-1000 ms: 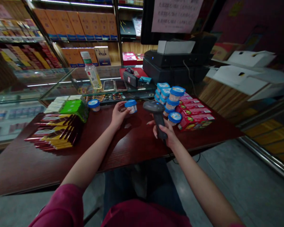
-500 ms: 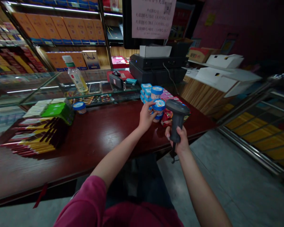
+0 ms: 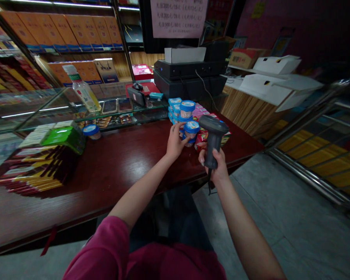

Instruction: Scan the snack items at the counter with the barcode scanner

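Note:
My left hand (image 3: 175, 140) is closed round a small blue-lidded cup (image 3: 191, 128), held at the near edge of a stack of like cups (image 3: 184, 109) on the dark red table (image 3: 125, 163). My right hand (image 3: 214, 163) grips the handle of a black barcode scanner (image 3: 212, 136), head up, just right of that cup. Red boxes (image 3: 205, 136) lie behind the scanner, partly hidden by it.
One more blue-lidded cup (image 3: 91, 131) stands far left by green packs (image 3: 64, 136) and stacked flat bars (image 3: 35, 171). A glass counter (image 3: 76, 112) bears a bottle (image 3: 83, 91) and phones. A black register (image 3: 189, 77) stands behind; white boxes (image 3: 280, 83) at right.
My left hand carried the cup from the table's middle rightward to the stack, then lowered it slightly. The scanner rose upright in my right hand. The camera view swung to the right.

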Demonstrator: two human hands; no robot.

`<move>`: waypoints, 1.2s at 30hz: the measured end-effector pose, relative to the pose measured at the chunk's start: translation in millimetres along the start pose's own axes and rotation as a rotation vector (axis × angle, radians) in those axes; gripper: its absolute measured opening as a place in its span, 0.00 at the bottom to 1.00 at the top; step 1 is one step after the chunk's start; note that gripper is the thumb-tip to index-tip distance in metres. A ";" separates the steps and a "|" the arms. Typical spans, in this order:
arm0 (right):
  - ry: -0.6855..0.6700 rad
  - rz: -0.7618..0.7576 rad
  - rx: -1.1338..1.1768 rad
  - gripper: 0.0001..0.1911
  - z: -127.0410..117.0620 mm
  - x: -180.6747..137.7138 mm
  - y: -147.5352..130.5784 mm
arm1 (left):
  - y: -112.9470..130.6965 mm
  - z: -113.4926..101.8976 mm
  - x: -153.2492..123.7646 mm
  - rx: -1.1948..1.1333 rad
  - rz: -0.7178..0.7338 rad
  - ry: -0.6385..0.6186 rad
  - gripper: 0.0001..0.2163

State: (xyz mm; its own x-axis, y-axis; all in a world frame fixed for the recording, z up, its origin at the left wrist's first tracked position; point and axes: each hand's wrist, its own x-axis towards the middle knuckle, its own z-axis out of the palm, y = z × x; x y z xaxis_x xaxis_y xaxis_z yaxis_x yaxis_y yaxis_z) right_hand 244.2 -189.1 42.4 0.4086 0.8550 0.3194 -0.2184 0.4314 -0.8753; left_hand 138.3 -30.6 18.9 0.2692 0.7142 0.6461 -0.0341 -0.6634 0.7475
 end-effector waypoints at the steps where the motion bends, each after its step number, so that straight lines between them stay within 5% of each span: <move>1: -0.015 -0.001 -0.001 0.21 2.7 -0.1 1.4 | -2.6 -9.4 -1.5 0.016 0.017 -0.011 0.27; 5: -0.158 0.086 0.011 0.22 23.6 -0.1 6.7 | -19.9 -75.1 -8.2 0.202 0.021 -0.016 0.27; 13: -0.542 0.404 0.095 0.23 103.7 27.3 37.3 | -38.2 -268.8 -9.8 0.767 -0.062 0.226 0.32; 17: -0.634 0.545 0.108 0.25 148.6 57.3 65.3 | -46.1 -326.2 -8.3 0.780 -0.114 0.343 0.37; 22: -0.680 0.640 0.060 0.25 186.1 87.5 104.8 | -73.5 -349.1 -7.0 0.741 -0.232 0.404 0.31; 27: -0.708 0.663 0.124 0.24 190.2 98.6 129.3 | -89.1 -358.5 -9.2 0.799 -0.378 0.408 0.18; 36: -0.741 0.715 0.178 0.20 184.7 108.1 133.7 | -97.3 -347.3 -5.5 0.546 -0.220 0.317 0.18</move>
State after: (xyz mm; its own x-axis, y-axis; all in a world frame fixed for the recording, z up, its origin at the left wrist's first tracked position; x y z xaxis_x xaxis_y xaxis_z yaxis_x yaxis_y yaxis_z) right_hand 95.5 14.1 26.9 -0.5003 0.8640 -0.0565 -0.3467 -0.2597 -0.9013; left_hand -194.2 107.6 -3.7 -0.0844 0.8214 0.5641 0.5041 -0.4532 0.7352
